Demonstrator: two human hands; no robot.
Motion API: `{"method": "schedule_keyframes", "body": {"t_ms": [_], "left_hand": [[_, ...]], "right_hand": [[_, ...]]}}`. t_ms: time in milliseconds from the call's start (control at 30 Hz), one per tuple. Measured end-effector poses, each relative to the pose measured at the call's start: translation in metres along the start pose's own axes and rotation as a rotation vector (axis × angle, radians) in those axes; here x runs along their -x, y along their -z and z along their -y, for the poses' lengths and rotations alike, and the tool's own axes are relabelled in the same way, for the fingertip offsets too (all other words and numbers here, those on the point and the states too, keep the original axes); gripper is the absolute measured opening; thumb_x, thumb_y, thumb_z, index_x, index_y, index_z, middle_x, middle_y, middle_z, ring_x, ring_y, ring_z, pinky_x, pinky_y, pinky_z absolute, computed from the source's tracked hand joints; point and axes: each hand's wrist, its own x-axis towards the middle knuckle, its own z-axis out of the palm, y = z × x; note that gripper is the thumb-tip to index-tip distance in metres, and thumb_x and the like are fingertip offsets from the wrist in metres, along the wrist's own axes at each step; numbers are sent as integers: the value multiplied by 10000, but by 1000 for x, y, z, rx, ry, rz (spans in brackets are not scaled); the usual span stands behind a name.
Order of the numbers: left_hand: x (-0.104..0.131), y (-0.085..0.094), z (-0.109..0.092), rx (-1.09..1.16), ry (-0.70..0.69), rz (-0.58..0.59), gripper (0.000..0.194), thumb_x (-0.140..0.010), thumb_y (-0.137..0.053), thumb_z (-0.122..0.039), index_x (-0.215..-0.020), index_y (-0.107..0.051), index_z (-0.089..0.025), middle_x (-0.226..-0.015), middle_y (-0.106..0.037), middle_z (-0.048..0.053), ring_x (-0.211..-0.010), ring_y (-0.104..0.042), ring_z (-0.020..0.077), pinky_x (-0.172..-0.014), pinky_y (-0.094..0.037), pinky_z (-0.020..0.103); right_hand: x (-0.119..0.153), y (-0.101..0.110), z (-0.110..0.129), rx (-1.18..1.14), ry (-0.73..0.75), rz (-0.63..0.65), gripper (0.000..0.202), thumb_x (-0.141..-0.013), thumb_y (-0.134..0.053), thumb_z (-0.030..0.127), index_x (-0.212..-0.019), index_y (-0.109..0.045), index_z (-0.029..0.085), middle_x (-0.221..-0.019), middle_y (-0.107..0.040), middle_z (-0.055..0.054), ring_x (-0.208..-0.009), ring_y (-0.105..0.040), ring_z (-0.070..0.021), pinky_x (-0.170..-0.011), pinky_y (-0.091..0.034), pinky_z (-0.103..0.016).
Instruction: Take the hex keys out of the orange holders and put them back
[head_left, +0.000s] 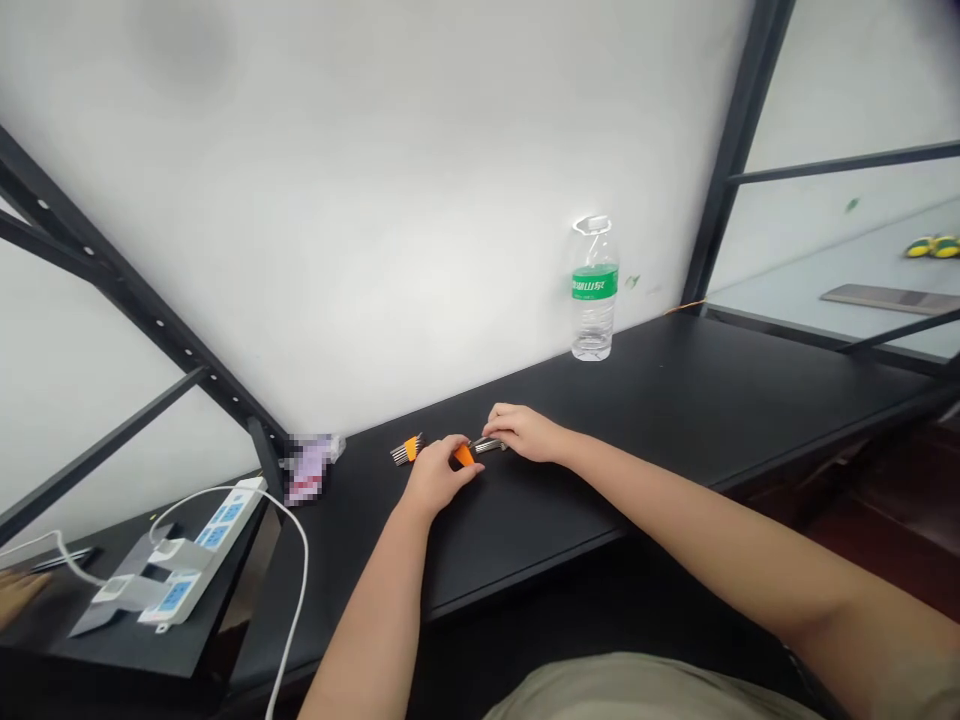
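On the black table [525,510], my left hand [439,475] is closed on an orange piece [464,456], its thumb and fingers at either side. Just to the right, my right hand [523,432] has its fingertips closed on a small bundle of dark metallic sticks [489,445], which reaches close to the orange piece. Left of my left hand lies a similar bundle of metallic sticks [400,455] with an orange band [412,448] around it. What the fingers cover of each piece is hidden.
A water bottle [593,315] with a green label stands by the wall. At left are a blurred purple packet [309,468], a power strip [206,545] and a white cable [304,570]. Black metal frames [720,220] rise at both sides.
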Motion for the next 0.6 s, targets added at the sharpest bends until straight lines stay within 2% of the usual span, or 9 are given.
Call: {"method": "schedule_keyframes", "body": {"t_ms": [400,600], "left_hand": [[1,-2,-3,27,19,9,432,-810,-769,-443,-1187,-658,-262,-1078,-714,26,-954,-658,212,-880,-544,365],[1,-3,-4,37,28,-8,439,-801,-781,-426,-1192,-664,-264,-1122,-716,28,-994,-658,217,-930,-534,373]], "right_hand": [[3,3,3,-25,-13,4,253,-998,-519,214,-1066,-762,232,-1009,-654,-64,-873,-636,-179,-816,-531,-325],[5,1,-2,-39,-2,-4,252,-992,-516,213,-1058,-758,236,-994,-646,-64,-878,-637,-187,-817,-535,-338]]}}
